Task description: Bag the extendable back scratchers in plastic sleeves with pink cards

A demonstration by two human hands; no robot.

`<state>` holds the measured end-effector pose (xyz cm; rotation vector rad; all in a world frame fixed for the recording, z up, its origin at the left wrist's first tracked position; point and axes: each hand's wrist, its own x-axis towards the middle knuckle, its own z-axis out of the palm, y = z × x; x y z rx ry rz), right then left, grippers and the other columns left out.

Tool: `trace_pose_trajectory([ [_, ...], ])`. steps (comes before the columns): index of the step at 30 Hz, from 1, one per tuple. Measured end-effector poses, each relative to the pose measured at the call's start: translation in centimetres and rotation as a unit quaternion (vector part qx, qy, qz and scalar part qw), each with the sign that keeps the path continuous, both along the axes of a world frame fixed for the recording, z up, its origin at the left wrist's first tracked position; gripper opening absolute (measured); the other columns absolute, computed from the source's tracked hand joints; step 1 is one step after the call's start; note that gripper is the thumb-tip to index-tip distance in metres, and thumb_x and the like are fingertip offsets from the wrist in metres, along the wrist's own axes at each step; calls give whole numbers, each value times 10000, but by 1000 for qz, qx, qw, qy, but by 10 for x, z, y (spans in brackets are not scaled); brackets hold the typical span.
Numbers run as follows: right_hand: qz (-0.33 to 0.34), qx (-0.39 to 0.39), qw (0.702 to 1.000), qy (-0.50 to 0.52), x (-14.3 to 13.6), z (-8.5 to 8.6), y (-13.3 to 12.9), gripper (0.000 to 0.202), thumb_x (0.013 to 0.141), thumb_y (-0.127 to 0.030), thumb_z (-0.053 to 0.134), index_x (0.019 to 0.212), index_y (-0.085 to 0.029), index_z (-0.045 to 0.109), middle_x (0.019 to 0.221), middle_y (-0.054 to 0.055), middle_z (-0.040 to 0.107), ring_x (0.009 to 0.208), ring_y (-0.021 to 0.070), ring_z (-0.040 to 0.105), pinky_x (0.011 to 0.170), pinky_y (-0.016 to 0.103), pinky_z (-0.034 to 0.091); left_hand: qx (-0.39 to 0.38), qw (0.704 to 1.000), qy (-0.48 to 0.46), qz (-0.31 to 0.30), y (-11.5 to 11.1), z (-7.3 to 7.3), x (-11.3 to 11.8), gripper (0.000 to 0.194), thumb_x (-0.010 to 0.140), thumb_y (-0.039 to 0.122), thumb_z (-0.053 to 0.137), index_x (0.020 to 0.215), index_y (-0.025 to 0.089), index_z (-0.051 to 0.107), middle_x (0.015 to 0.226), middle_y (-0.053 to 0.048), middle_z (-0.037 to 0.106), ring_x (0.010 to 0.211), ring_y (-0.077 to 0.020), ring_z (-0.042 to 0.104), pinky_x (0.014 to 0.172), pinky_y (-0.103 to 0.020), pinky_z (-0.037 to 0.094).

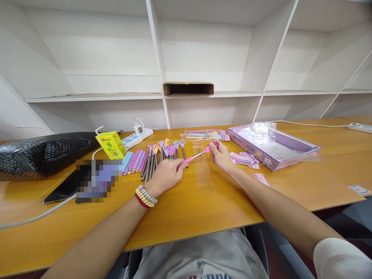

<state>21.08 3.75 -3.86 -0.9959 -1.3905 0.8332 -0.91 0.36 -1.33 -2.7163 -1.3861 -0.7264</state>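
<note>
Between my hands is a pink back scratcher [198,155] with a bare metal rod along its middle. My left hand [167,174] is closed on its pink handle end, and my right hand [221,157] closes around the pink claw end, partly hiding it. Below it a clear plastic sleeve [203,170] lies flat on the table. Left of the sleeve are several colourful claw heads on dark rods [154,159], partly behind my left hand. Pastel foam-like handle tubes [135,162] lie in a row beside them.
Packed scratchers in clear bags [205,135] lie behind my hands. A purple box [270,164] with clear film and pink cards [245,159] are at the right. At left are a yellow drink carton [111,145], a power strip [138,138], a phone [66,182] and a black wrapped bundle [46,155].
</note>
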Motion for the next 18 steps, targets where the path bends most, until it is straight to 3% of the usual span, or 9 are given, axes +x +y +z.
trace_pose_trajectory([
  [3, 55, 5, 997, 63, 3, 7, -4, 287, 772, -463, 580, 876, -212, 488, 415, -97, 419, 325, 69, 340, 344, 208, 273, -13, 1000, 17, -13, -2, -2, 4, 365, 909, 391, 344, 913, 181, 642, 723, -55, 666, 612, -159, 576, 588, -261, 362],
  [7, 150, -28, 978, 144, 2, 7, -7, 347, 692, -396, 684, 914, -191, 513, 534, -62, 552, 375, 85, 478, 337, 197, 322, -26, 998, 35, -33, -6, -3, 10, 389, 910, 428, 322, 802, 181, 602, 600, -20, 597, 526, -141, 521, 562, -260, 323],
  [10, 221, -79, 965, 115, -6, 0, -10, 320, 687, -423, 685, 795, -156, 545, 612, -8, 609, 427, 102, 549, 330, 193, 354, -35, 998, 15, -39, -8, -4, 11, 400, 905, 449, 328, 767, 180, 589, 561, -1, 562, 508, -128, 498, 549, -252, 306],
  [14, 305, -113, 945, 29, -18, -7, -16, 333, 722, -449, 650, 801, -130, 595, 626, 10, 617, 447, 98, 563, 330, 182, 360, -53, 997, -11, -52, -9, -4, 11, 416, 897, 468, 347, 740, 173, 594, 544, 9, 548, 495, -112, 482, 546, -240, 314],
  [18, 320, -148, 934, 58, -18, -4, -18, 330, 731, -459, 638, 763, -138, 569, 575, 3, 608, 422, 98, 549, 316, 174, 309, -87, 990, -11, -107, -11, -1, 9, 422, 905, 449, 339, 728, 167, 599, 531, 15, 554, 486, -100, 486, 552, -228, 342],
])
